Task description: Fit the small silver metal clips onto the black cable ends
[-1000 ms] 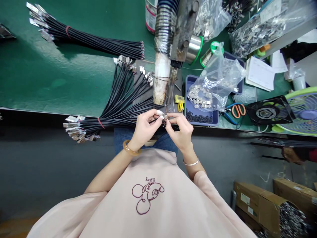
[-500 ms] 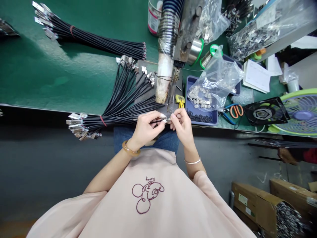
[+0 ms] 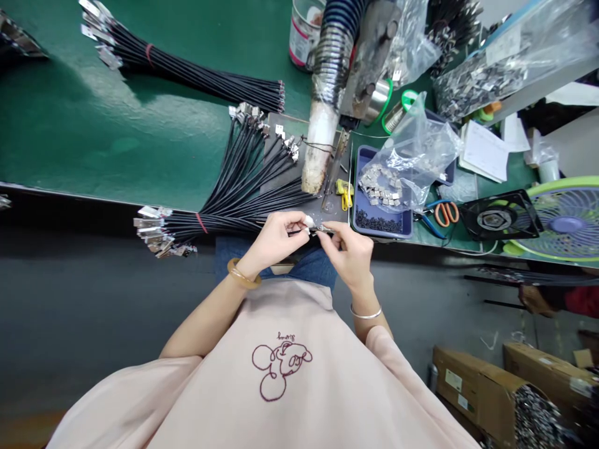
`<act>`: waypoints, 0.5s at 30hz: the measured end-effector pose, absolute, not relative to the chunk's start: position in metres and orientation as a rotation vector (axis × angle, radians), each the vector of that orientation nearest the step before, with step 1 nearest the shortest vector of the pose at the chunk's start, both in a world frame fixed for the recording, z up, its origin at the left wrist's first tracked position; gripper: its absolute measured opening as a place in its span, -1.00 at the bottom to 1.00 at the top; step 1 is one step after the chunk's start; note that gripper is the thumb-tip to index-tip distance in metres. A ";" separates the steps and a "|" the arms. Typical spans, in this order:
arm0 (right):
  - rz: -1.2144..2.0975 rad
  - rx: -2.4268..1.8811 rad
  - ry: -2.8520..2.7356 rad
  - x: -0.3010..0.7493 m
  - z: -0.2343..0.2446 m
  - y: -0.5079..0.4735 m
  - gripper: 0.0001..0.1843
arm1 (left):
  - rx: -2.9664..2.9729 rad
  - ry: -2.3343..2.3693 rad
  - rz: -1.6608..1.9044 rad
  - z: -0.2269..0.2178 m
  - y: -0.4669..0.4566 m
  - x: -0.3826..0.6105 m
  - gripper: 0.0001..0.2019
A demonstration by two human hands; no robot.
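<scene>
My left hand [image 3: 276, 240] pinches the end of a thin black cable [image 3: 299, 231] at the front edge of the green bench [image 3: 116, 137]. My right hand [image 3: 349, 249] meets it from the right, its fingertips closed on a small metal connector shell [image 3: 321, 228] at the cable's tip. Both hands sit just below a fanned bundle of black cables [image 3: 243, 187] tied with a red band. A blue tray [image 3: 381, 218] with small metal shells and dark bits lies just right of my hands.
A second cable bundle [image 3: 187, 68] lies at the back left. A ribbed hose and metal fixture [image 3: 337, 68] hang over the bench centre. Plastic bags of metal parts [image 3: 412, 149], solder spools, orange-handled scissors [image 3: 442, 212], a small fan [image 3: 496, 218] and cardboard boxes [image 3: 515, 386] stand to the right.
My right hand has dropped slightly and pressed in against the cable tip. The left hand keeps its pinch. The view has shifted a little to the left.
</scene>
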State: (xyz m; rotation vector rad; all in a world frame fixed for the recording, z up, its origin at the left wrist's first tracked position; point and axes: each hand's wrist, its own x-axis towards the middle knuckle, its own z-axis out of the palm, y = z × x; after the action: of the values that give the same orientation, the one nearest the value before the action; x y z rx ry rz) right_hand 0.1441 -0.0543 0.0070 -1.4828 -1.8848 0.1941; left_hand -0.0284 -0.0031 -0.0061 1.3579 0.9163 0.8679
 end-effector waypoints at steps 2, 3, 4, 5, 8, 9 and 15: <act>0.264 -1.520 -1.926 0.137 0.004 -0.052 -0.86 | 1.376 0.921 0.850 -0.006 -0.003 -0.028 -0.95; 0.329 -1.543 -1.886 0.134 0.002 -0.050 -0.83 | 1.383 0.924 0.838 -0.006 -0.003 -0.029 -0.96; 0.417 -1.557 -1.810 0.131 0.000 -0.049 -0.81 | 1.382 0.923 0.830 -0.006 -0.003 -0.029 -0.96; 0.522 -1.558 -1.711 0.130 -0.001 -0.048 -0.78 | 1.369 0.916 0.827 -0.005 -0.003 -0.029 -0.96; 0.750 -1.501 -1.405 0.138 0.001 -0.046 -0.75 | 1.278 0.875 0.839 -0.004 -0.002 -0.031 -0.90; 0.744 -1.499 -1.344 0.146 0.003 -0.045 -0.73 | 1.248 0.861 0.842 -0.004 -0.001 -0.031 -0.88; 0.320 -1.936 -1.554 0.223 0.015 -0.030 -0.62 | 1.188 0.796 0.809 -0.002 0.006 -0.032 -0.84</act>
State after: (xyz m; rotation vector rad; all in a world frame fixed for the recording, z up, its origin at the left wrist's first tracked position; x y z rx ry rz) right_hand 0.2233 -0.0296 0.0151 -1.9364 -1.5539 0.3201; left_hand -0.0317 0.0058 -0.0021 1.1885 0.7963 0.8091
